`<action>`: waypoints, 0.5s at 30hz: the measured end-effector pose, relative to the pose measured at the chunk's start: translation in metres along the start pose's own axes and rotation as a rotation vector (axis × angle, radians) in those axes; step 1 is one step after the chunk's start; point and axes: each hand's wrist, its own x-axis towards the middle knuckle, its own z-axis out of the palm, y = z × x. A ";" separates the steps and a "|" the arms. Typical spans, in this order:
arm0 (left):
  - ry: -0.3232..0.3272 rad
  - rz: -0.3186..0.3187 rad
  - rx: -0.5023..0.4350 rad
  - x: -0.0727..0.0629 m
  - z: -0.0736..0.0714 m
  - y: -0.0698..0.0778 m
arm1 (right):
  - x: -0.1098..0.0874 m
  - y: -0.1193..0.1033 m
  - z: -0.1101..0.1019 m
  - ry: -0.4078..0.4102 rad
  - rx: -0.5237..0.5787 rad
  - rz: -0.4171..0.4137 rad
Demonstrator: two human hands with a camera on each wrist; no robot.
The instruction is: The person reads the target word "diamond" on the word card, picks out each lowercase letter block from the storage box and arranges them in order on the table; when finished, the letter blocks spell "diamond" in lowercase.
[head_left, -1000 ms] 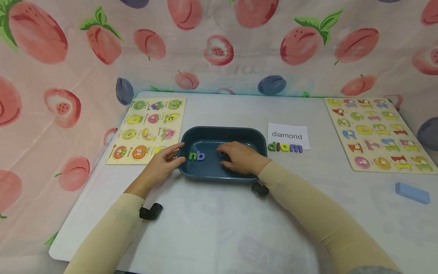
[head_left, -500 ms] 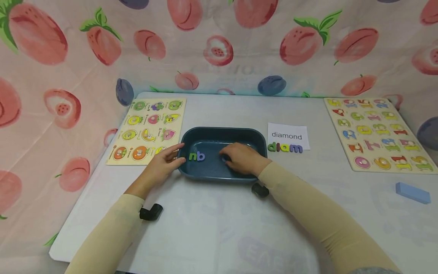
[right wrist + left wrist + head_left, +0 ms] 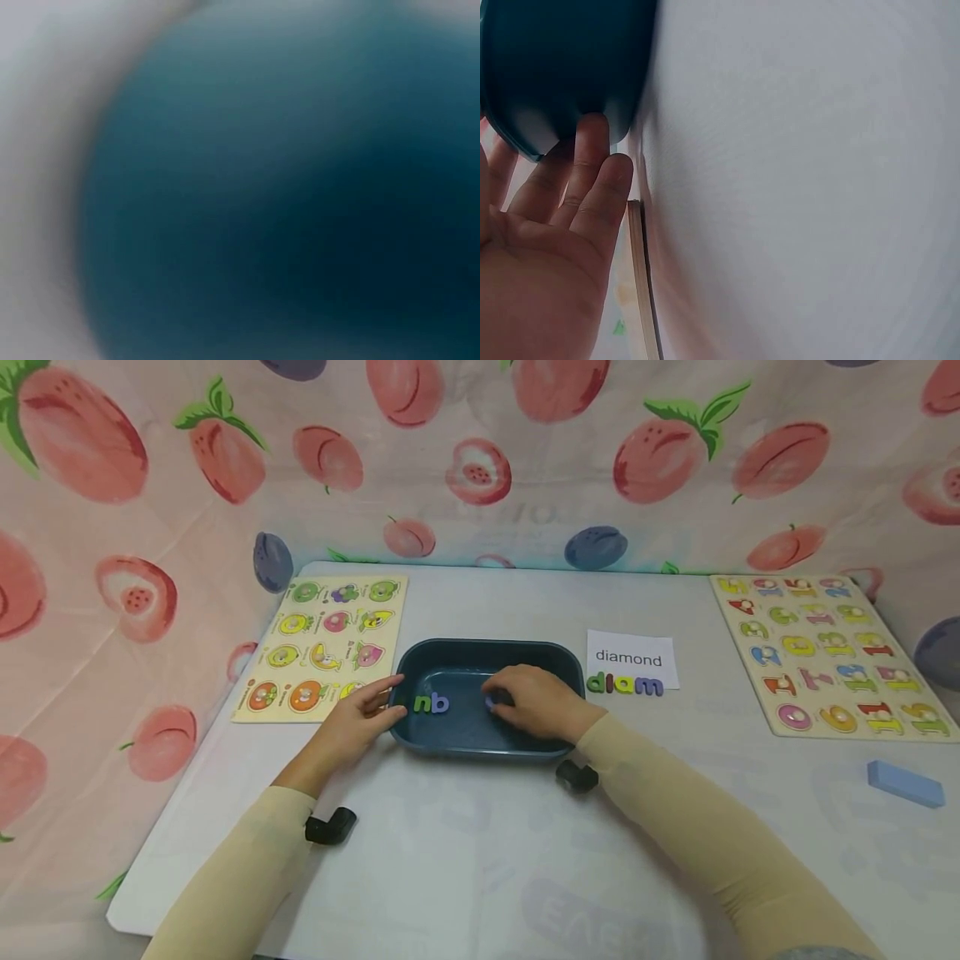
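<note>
- Nearest, two beige sleeves [image 3: 240,860] reach across the white table [image 3: 450,860], each with a black wrist camera [image 3: 331,826] at the cuff.
- Off to the right, a pale blue block [image 3: 905,783] lies well apart from both hands.
- At mid-table, the left hand [image 3: 348,727] steadies the left end of a dark blue tray [image 3: 480,752], its fingers nearly straight against the wall and rim.
- Inside the tray, the right hand [image 3: 540,702] keeps a narrow grip: finger and thumb pinch a small purple piece [image 3: 490,702], near the middle of the tray's length. The hand hides most of it; which letter it is, and its long axis, cannot be told.
- Left of that grip, on the tray floor, lie a green n [image 3: 422,702] and a purple b [image 3: 440,702], nearer the left hand.
- Just past the tray's right end, nearer the right hand, a row of letters [image 3: 637,684] runs left to right, parallel to the tray's long side, overlapping the lower edge of a card [image 3: 630,647] reading "diamond".
- Farther back, a fruit board [image 3: 347,667] and a number board [image 3: 817,660] flank the scene before a peach-print cloth [image 3: 510,527].
</note>
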 end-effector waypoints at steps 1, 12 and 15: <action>0.000 0.000 0.001 0.000 0.000 0.000 | -0.001 0.000 -0.002 0.007 0.003 0.001; 0.003 0.007 0.003 -0.002 0.001 0.002 | -0.014 0.001 -0.021 0.077 -0.011 -0.013; 0.003 0.006 0.000 -0.001 0.001 0.002 | -0.019 0.004 -0.025 0.083 -0.015 -0.005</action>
